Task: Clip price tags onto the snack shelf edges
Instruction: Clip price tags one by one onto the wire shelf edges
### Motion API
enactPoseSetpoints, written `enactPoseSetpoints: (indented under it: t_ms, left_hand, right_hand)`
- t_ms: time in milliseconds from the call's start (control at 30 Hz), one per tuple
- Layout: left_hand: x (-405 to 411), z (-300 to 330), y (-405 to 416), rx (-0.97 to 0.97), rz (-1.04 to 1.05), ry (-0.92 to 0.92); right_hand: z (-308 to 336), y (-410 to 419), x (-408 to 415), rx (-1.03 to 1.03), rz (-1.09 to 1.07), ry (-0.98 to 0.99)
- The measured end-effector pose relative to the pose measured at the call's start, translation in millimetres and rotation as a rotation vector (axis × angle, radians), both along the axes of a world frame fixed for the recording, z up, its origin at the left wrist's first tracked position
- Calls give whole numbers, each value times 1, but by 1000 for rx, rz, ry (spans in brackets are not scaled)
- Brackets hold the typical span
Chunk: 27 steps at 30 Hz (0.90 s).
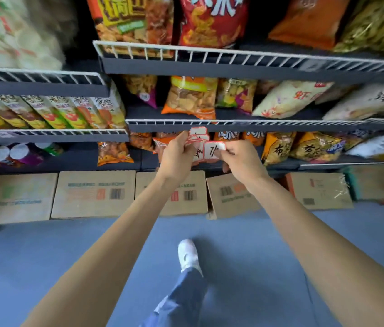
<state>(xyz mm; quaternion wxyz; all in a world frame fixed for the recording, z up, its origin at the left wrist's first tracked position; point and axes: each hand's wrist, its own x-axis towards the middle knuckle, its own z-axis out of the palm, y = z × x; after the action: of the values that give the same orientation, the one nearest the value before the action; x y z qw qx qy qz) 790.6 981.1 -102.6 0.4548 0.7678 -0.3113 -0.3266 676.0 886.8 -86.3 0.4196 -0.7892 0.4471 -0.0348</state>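
Observation:
My left hand (177,156) grips a stack of white price tags with red borders (198,135), fanned upward in front of the middle shelf edge (268,126). My right hand (240,159) pinches one tag (214,149) with black handwriting, held at the front of the stack. Both hands hover just below the white wire rail of that shelf edge, close together. No tag touches the rail as far as I can tell.
Snack bags fill the dark shelves above and behind the hands, each shelf fronted by a white wire rail (233,55). Cardboard boxes (94,194) line the floor under the lowest shelf. My white shoe (187,253) stands on blue-grey floor.

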Motion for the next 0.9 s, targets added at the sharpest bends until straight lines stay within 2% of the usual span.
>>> enactPoseSetpoints:
  t_ms: [333,433,633,767,900]
  left_hand:
    - [-42,-46,-110,74,106,49]
    - [-56,-64,-138,123,157,109]
    - [-68,-103,-193,206,220,151]
    - [-69,-131,-221,221,250,183]
    - [-73,-148,-237,151,282,223]
  right_hand:
    - [-32,-116,-39,66,-175,-122]
    - [-51,-147,-49,-3,-203,-91]
    - [-88,-195,-59,-199,-97,3]
    - [-114,-222,-60,-148,-91,-32]
    - [-132,-240,-61,-127,-57,-59]
